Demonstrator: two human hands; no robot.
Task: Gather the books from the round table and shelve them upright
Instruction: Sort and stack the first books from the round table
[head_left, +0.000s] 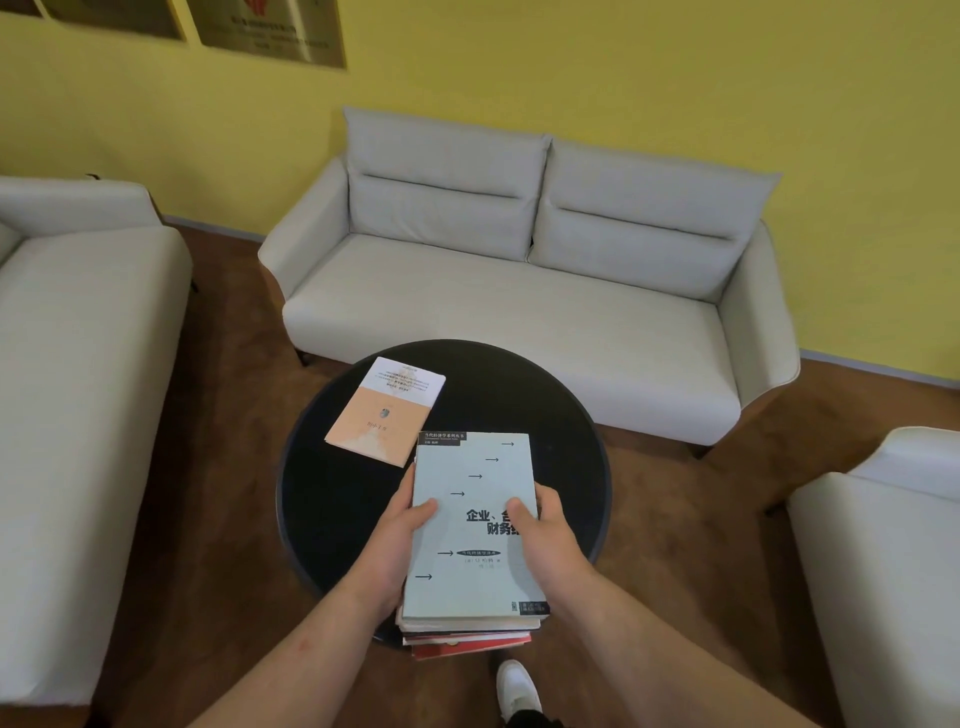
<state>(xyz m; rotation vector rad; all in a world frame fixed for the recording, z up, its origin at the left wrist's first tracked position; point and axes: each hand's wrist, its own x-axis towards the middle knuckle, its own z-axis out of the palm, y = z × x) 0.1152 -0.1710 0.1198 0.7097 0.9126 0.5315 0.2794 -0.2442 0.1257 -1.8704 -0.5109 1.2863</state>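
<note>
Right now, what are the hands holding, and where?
The stack of books: left hand on its left edge, right hand on its right edge, thumbs on top.

Room to reach over the dark table (337, 519) top on the left & far right. A flat peach book (385, 410) sits back left, just beside the book pile (470, 577). Round it stand a sofa (519, 301) behind, a 2nd sofa (78, 364) left, a chair (883, 571) right — brown floor (228, 415) runs between.

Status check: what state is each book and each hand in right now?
Book stack: flat, gripped at both sides.
Pale blue book: face up, topping the stack.
Orange book: flat on round table, untouched.
Left hand: grips the stack's left side.
Right hand: grips its right side.
</note>
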